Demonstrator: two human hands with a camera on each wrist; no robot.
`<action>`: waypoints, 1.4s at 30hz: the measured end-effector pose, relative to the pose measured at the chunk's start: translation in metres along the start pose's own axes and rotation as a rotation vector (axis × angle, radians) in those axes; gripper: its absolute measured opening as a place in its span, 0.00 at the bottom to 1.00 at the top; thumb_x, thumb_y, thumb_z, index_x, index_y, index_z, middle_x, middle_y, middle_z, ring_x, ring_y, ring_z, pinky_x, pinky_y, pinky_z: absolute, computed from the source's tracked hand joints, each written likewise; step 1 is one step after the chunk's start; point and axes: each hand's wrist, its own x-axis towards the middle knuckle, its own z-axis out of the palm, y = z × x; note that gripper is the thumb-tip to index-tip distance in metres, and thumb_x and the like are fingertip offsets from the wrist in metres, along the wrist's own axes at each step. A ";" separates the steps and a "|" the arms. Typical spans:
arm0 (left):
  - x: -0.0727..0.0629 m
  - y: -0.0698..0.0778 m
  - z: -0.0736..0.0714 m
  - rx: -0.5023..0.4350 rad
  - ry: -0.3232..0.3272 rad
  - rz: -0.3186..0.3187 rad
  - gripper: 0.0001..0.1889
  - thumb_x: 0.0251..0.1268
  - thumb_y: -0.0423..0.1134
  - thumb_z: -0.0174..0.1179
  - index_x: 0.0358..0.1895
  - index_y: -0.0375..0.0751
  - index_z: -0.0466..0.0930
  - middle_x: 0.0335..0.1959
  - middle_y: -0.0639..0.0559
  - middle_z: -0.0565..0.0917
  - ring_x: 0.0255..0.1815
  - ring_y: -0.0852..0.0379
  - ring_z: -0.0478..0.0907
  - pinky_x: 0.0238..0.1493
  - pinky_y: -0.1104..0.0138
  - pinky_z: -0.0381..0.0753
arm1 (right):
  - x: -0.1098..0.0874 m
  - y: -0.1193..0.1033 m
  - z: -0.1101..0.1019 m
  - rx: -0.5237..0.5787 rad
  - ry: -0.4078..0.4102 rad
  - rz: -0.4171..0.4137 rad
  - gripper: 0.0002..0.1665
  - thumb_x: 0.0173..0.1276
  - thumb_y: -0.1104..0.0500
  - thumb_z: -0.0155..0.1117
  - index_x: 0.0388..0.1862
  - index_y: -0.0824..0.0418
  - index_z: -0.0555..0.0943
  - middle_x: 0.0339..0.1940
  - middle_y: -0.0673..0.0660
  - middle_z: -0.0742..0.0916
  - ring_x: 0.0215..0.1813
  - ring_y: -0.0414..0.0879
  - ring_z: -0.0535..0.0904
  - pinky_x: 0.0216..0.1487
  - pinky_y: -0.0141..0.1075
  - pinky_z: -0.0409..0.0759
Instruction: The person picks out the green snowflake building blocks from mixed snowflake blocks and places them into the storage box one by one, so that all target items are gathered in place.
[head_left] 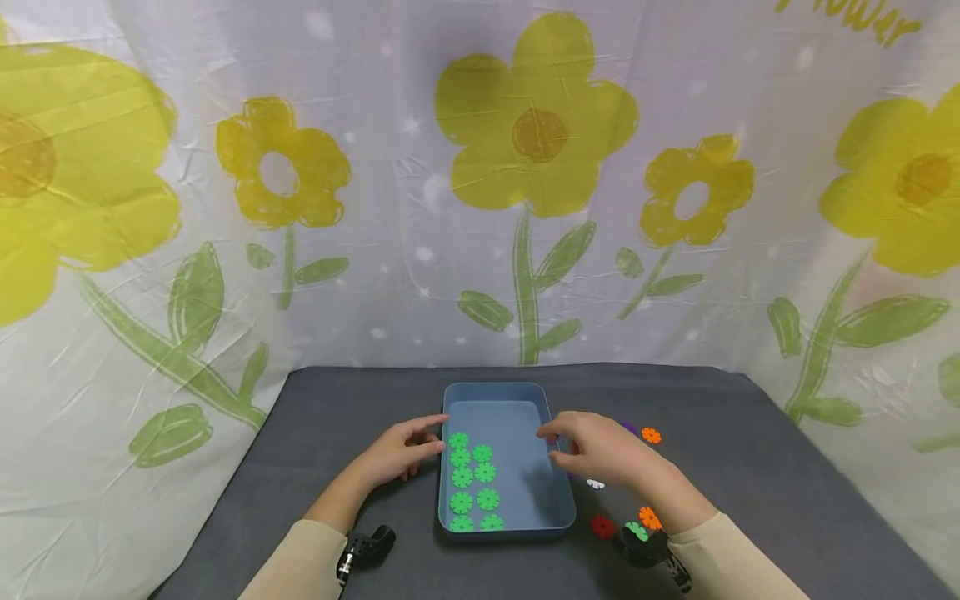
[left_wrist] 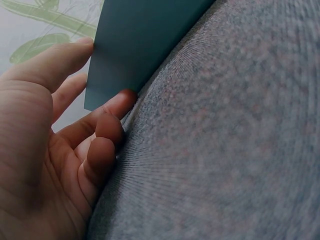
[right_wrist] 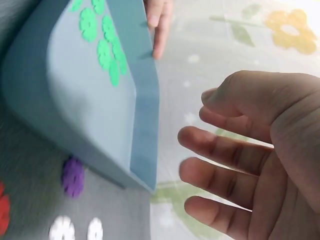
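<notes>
A blue-grey rectangular tray (head_left: 521,458) lies on the dark cloth. Along its left side are several green notched flower-shaped discs (head_left: 462,477), set in two columns. My left hand (head_left: 396,450) touches the tray's left side with loosely bent fingers; the left wrist view shows fingertips against the tray's outer wall (left_wrist: 135,45). Over the tray's right edge hovers my right hand (head_left: 600,448), fingers slightly bent and spread. Nothing lies between those fingers in the right wrist view, where they stand apart from the tray wall (right_wrist: 145,140).
Right of the tray, loose discs lie on the cloth: orange (head_left: 651,435), another orange (head_left: 649,517), red (head_left: 602,527), green (head_left: 637,531), white (head_left: 596,483) and purple (right_wrist: 73,177). The right forearm partly covers this area. A flower-printed curtain (head_left: 405,275) hangs behind the table.
</notes>
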 end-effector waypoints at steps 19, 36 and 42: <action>0.001 0.001 -0.001 -0.028 0.001 -0.001 0.31 0.73 0.50 0.65 0.76 0.50 0.71 0.45 0.50 0.83 0.21 0.53 0.72 0.21 0.60 0.75 | -0.103 0.053 0.018 -0.022 -0.123 0.174 0.21 0.51 0.55 0.82 0.45 0.53 0.87 0.35 0.39 0.81 0.35 0.35 0.75 0.38 0.40 0.79; 0.001 0.001 -0.001 -0.010 0.001 -0.005 0.30 0.73 0.49 0.65 0.75 0.50 0.71 0.45 0.50 0.83 0.21 0.53 0.73 0.21 0.60 0.75 | -0.102 0.054 0.039 -0.169 -0.081 0.156 0.15 0.49 0.54 0.81 0.34 0.47 0.83 0.32 0.37 0.74 0.29 0.32 0.68 0.31 0.36 0.73; 0.000 -0.001 -0.001 -0.027 -0.003 -0.005 0.31 0.73 0.50 0.65 0.75 0.50 0.71 0.45 0.50 0.83 0.21 0.53 0.73 0.21 0.60 0.75 | -0.099 0.052 0.036 -0.130 -0.025 0.158 0.16 0.47 0.55 0.79 0.34 0.47 0.82 0.29 0.35 0.77 0.28 0.32 0.69 0.31 0.36 0.75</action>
